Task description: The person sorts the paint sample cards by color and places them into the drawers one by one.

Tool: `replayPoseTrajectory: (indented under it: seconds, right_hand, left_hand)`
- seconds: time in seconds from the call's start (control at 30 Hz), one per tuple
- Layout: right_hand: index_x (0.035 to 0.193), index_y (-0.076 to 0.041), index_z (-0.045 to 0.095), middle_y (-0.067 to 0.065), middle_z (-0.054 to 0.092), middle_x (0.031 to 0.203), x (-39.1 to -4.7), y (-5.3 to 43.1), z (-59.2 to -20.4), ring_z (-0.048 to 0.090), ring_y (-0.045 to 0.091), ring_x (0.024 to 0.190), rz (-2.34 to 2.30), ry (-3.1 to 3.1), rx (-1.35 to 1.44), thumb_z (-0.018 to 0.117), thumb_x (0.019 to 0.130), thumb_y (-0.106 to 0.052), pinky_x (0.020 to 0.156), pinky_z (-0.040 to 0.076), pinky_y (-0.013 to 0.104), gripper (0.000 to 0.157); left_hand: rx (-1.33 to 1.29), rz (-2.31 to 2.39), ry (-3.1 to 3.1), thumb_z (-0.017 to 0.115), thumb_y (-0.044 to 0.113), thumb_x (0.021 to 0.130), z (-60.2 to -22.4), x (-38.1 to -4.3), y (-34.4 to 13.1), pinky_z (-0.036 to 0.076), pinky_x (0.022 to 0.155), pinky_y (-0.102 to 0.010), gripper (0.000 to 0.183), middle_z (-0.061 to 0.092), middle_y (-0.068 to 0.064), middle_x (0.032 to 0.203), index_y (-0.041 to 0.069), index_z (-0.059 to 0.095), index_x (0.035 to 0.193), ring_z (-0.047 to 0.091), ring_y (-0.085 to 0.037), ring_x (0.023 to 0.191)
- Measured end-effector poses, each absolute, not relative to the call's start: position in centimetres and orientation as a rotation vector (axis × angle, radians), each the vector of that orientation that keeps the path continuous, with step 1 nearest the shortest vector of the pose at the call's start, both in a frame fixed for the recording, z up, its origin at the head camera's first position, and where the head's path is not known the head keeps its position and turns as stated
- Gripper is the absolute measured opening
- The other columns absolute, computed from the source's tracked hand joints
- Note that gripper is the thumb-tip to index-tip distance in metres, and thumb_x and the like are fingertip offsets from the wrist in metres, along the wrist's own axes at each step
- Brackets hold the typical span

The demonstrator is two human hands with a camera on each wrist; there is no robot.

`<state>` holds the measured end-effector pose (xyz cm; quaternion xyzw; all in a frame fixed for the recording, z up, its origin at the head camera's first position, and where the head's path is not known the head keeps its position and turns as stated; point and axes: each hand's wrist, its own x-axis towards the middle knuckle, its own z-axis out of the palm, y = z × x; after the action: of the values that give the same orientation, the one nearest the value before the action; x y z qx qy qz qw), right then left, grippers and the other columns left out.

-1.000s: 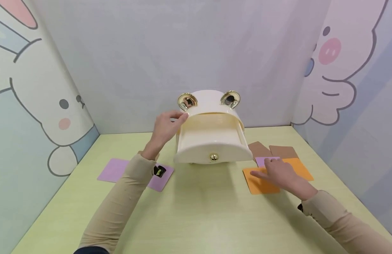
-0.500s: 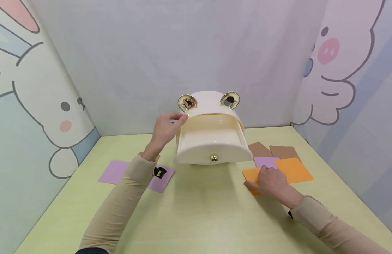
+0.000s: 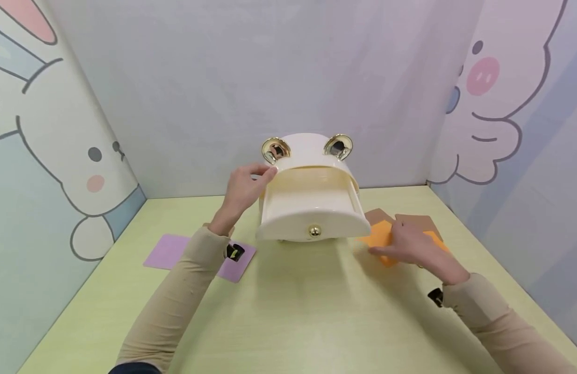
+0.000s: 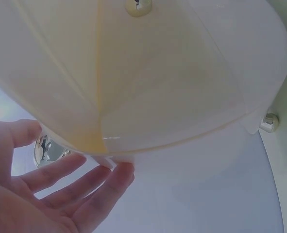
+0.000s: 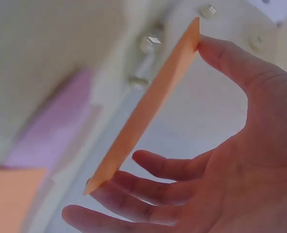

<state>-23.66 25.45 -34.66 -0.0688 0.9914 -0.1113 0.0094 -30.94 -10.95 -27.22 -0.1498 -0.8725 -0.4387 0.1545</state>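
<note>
A cream box with an arched top, two gold mirrored discs and a pulled-out drawer [image 3: 314, 223] with a gold knob stands mid-table. My left hand [image 3: 243, 188] rests on the box's upper left side; in the left wrist view, thumb and fingertips touch the shell [image 4: 182, 97] around one disc. Right of the box, my right hand [image 3: 412, 243] holds an orange card [image 3: 380, 236] by its edges, thumb at one side and fingers at the other. The right wrist view shows this orange card [image 5: 143, 111] lifted and tilted, nearly edge-on. The drawer's visible interior holds nothing.
Brown cards [image 3: 416, 222] and another orange card [image 3: 439, 240] lie on the right under and behind my hand. A purple card [image 5: 60, 121] shows there in the right wrist view. More purple cards [image 3: 165, 251] lie at left, partly behind my forearm. Walls enclose the table [image 3: 297, 322].
My right hand has picked up the front orange card and raised it off the table towards the box. My left hand and the drawer have stayed put.
</note>
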Motion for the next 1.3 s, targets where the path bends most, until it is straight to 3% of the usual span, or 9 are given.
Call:
replayPoseTrajectory:
  seconds: [0.07, 0.27, 0.43, 0.53, 0.83, 1.3]
  right_hand:
    - [0.085, 0.0, 0.051, 0.01, 0.051, 0.074, -24.0, 26.0, -32.9, 0.048, 0.02, 0.061, -0.405, 3.093, -0.242, 0.071, 0.074, -0.062, 0.051, 0.036, 0.027, 0.066]
    - [0.115, 0.005, 0.052, 0.017, 0.061, 0.099, -24.6, 26.6, -27.4, 0.054, 0.023, 0.08, -0.573, 3.045, -0.271, 0.071, 0.075, -0.063, 0.063, 0.043, 0.028, 0.081]
    - [0.129, -0.004, 0.052, 0.018, 0.059, 0.122, -24.6, 25.4, -23.8, 0.056, 0.031, 0.107, -0.721, 3.031, -0.417, 0.074, 0.078, -0.052, 0.083, 0.049, 0.043, 0.074]
    - [0.131, -0.011, 0.054, 0.015, 0.058, 0.131, -24.7, 24.2, -22.4, 0.054, 0.033, 0.118, -0.798, 3.005, -0.53, 0.077, 0.078, -0.046, 0.093, 0.048, 0.052, 0.067]
    - [0.13, -0.017, 0.058, 0.004, 0.055, 0.137, -26.0, 20.6, -20.8, 0.051, 0.027, 0.123, -0.775, 3.039, -0.804, 0.082, 0.073, -0.044, 0.1, 0.046, 0.048, 0.068]
    - [0.129, -0.009, 0.059, 0.009, 0.054, 0.14, -27.2, 18.2, -20.9, 0.046, 0.027, 0.13, -0.772, 2.964, -1.101, 0.082, 0.075, -0.033, 0.102, 0.044, 0.048, 0.063]
  left_hand:
    - [-0.434, -1.256, -2.495, 0.06, 0.043, 0.093, -27.2, -31.0, -10.9, 0.054, 0.085, -0.042, 0.038, 0.071, -0.01, 0.11, 0.011, 0.072, 0.111, 0.065, -0.027, 0.102]
    - [-0.434, -1.257, -2.489, 0.06, 0.042, 0.093, -27.3, -31.2, -10.8, 0.054, 0.085, -0.042, 0.037, 0.071, -0.011, 0.109, 0.011, 0.072, 0.11, 0.065, -0.027, 0.101]
    - [-0.44, -1.259, -2.486, 0.06, 0.042, 0.093, -27.3, -31.2, -10.9, 0.054, 0.086, -0.043, 0.037, 0.071, -0.011, 0.109, 0.011, 0.072, 0.11, 0.064, -0.027, 0.103]
    - [-0.436, -1.251, -2.487, 0.06, 0.042, 0.093, -27.3, -31.2, -11.0, 0.054, 0.086, -0.043, 0.037, 0.071, -0.01, 0.109, 0.012, 0.072, 0.11, 0.064, -0.026, 0.104]
    - [-0.428, -1.246, -2.484, 0.06, 0.042, 0.093, -27.4, -31.1, -11.1, 0.054, 0.085, -0.042, 0.036, 0.071, -0.01, 0.109, 0.012, 0.072, 0.11, 0.064, -0.026, 0.103]
    - [-0.414, -1.245, -2.495, 0.059, 0.043, 0.093, -27.2, -31.0, -11.2, 0.054, 0.086, -0.042, 0.037, 0.071, -0.01, 0.11, 0.013, 0.072, 0.11, 0.065, -0.025, 0.103]
